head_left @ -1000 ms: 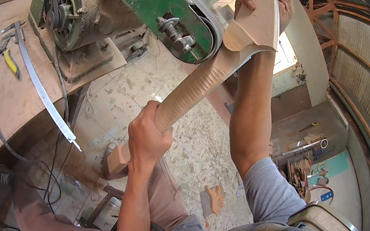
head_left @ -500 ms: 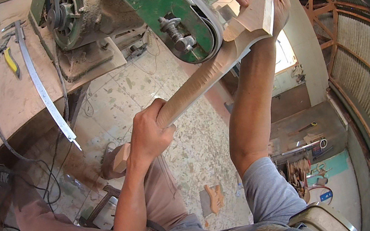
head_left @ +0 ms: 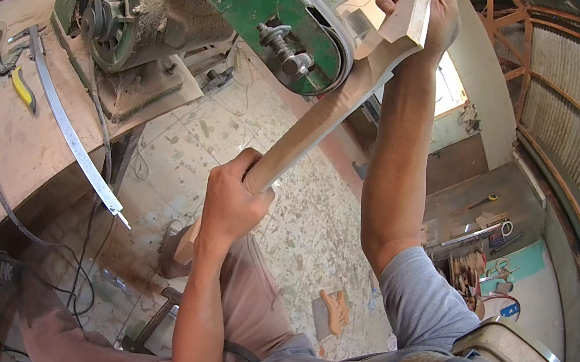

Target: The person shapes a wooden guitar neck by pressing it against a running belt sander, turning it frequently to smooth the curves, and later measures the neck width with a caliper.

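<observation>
A long shaped piece of pale wood (head_left: 323, 125) runs slantwise from my left hand up to my right hand. My left hand (head_left: 237, 196) is wrapped round its slimmer part; a wooden end showing below that wrist seems to belong to the same piece. At the upper right, my right hand (head_left: 439, 7) grips the broad, angular end, fingers curled over it. The wood's upper side lies against the rounded nose of a green belt sander (head_left: 301, 43), or very close to it. Whether they touch is hard to make out.
On the bench (head_left: 30, 161) at left lie yellow-handled pliers (head_left: 22, 90), a long metal strip (head_left: 69, 127) and cables. A dusty motor (head_left: 114, 18) stands behind. A clamp (head_left: 156, 321) is by my leg, and a wooden offcut (head_left: 336, 311) lies on the dusty floor.
The wood has rolled slightly in my hands, showing a different face. My right hand and the broad end have shifted a little down and right. The left hand keeps its grip.
</observation>
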`<state>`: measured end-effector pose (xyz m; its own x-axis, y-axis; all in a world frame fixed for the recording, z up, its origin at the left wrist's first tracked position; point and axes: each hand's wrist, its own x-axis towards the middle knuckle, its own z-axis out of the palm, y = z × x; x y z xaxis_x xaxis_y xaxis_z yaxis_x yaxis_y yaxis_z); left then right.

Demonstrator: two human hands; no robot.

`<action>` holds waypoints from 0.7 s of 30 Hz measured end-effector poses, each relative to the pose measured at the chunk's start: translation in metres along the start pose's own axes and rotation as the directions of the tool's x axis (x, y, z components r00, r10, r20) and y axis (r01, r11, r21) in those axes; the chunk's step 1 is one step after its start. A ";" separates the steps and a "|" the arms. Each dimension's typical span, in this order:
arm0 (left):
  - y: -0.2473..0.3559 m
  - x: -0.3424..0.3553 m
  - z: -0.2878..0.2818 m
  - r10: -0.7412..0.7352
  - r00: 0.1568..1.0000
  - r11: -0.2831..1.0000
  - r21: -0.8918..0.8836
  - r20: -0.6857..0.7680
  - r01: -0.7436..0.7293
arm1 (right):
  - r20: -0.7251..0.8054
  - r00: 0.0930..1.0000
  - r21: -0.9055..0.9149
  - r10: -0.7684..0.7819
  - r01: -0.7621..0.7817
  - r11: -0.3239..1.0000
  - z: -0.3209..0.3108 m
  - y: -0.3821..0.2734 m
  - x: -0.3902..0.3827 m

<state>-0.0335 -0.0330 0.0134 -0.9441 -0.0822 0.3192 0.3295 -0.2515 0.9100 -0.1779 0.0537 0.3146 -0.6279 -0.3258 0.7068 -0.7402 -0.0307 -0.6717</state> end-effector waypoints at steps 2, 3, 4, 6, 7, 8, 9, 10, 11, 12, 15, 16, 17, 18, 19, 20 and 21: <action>-0.002 0.002 -0.001 -0.009 1.000 1.000 0.008 0.019 0.009 | -0.017 1.000 0.006 -0.004 0.004 1.000 0.001 0.000 -0.001; -0.003 0.003 -0.001 -0.001 1.000 1.000 0.015 0.030 0.001 | -0.054 0.998 -0.048 -0.019 0.016 0.999 0.002 -0.001 -0.002; -0.004 0.005 -0.002 0.007 0.999 1.000 0.023 0.039 -0.008 | -0.090 0.995 -0.100 -0.035 0.026 0.995 0.004 -0.001 -0.002; -0.006 0.007 -0.003 0.010 0.999 1.000 0.024 0.051 -0.011 | -0.135 0.989 -0.159 -0.061 0.039 0.986 0.008 -0.001 -0.004; -0.007 0.008 -0.002 0.005 0.998 1.000 0.017 0.055 -0.006 | -0.145 0.987 -0.167 -0.069 0.044 0.985 0.009 -0.001 -0.006; -0.008 0.009 -0.002 0.000 0.998 1.000 0.010 0.059 0.000 | -0.155 0.985 -0.174 -0.077 0.049 0.984 0.010 -0.002 -0.007; -0.008 0.010 -0.002 -0.003 0.997 1.000 0.008 0.077 0.003 | -0.179 0.980 -0.200 -0.085 0.048 0.979 0.011 -0.003 -0.007; -0.008 0.011 -0.003 -0.009 0.996 1.000 0.008 0.093 0.008 | -0.203 0.975 -0.223 -0.092 0.045 0.974 0.013 -0.003 -0.008; -0.009 0.012 -0.004 -0.015 0.994 1.000 0.008 0.110 0.014 | -0.226 0.969 -0.247 -0.099 0.041 0.968 0.015 -0.004 -0.009; -0.011 0.013 -0.004 -0.016 0.990 1.000 -0.005 0.138 0.017 | -0.236 0.964 -0.268 -0.119 0.053 0.962 0.017 -0.004 -0.010; -0.019 0.017 -0.003 -0.033 0.976 0.997 -0.064 0.215 0.048 | -0.260 0.948 -0.336 -0.183 0.088 0.938 0.022 -0.004 -0.013; -0.021 0.018 -0.003 -0.050 0.970 0.993 -0.089 0.236 0.073 | -0.267 0.942 -0.356 -0.205 0.101 0.929 0.024 -0.004 -0.013; -0.023 0.018 -0.002 -0.066 0.964 0.989 -0.114 0.257 0.099 | -0.274 0.935 -0.376 -0.227 0.112 0.920 0.027 -0.004 -0.014; -0.025 0.020 -0.001 -0.065 0.961 0.985 -0.135 0.268 0.104 | -0.286 0.930 -0.368 -0.232 0.117 0.923 0.031 -0.004 -0.014; -0.026 0.023 0.001 -0.061 0.958 0.982 -0.155 0.280 0.108 | -0.299 0.924 -0.360 -0.239 0.122 0.925 0.034 -0.005 -0.015; -0.027 0.024 0.002 -0.058 0.955 0.978 -0.175 0.291 0.113 | -0.312 0.918 -0.352 -0.245 0.128 0.927 0.036 -0.006 -0.014; -0.028 0.024 0.003 -0.070 0.957 0.980 -0.160 0.280 0.118 | -0.285 0.927 -0.361 -0.243 0.131 0.923 0.034 -0.004 -0.013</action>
<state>-0.0649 -0.0246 -0.0033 -0.9254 0.2093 0.3160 0.2103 -0.4102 0.8874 -0.1592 0.0262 0.3006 -0.4706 -0.0251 0.8820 -0.8526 0.2702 -0.4473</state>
